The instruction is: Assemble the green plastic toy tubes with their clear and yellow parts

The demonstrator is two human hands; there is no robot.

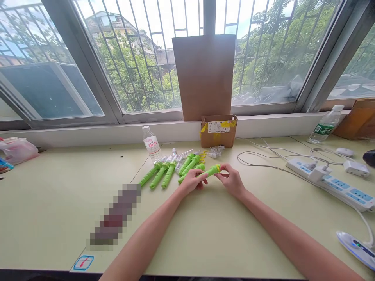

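Note:
My left hand (194,182) is closed around a green plastic handle (211,171) with a yellow ring (218,168) at its far end. At that end, the fingers of my right hand (231,180) pinch the yellow ring. Just behind my left hand lie more ribbed green handles (187,164), partly covered by it. Further left, several green handles with clear tubes on their ends (168,175) rest side by side. Clear plastic pieces (216,152) and small yellow hooked parts (202,156) lie behind my hands.
A water bottle (151,143) stands behind the handles. Near the window are a small cardboard box (218,136) and an upright brown board (206,78). To the right lie a power strip (334,183), cables and another bottle (325,125). A pixelated patch covers something at left.

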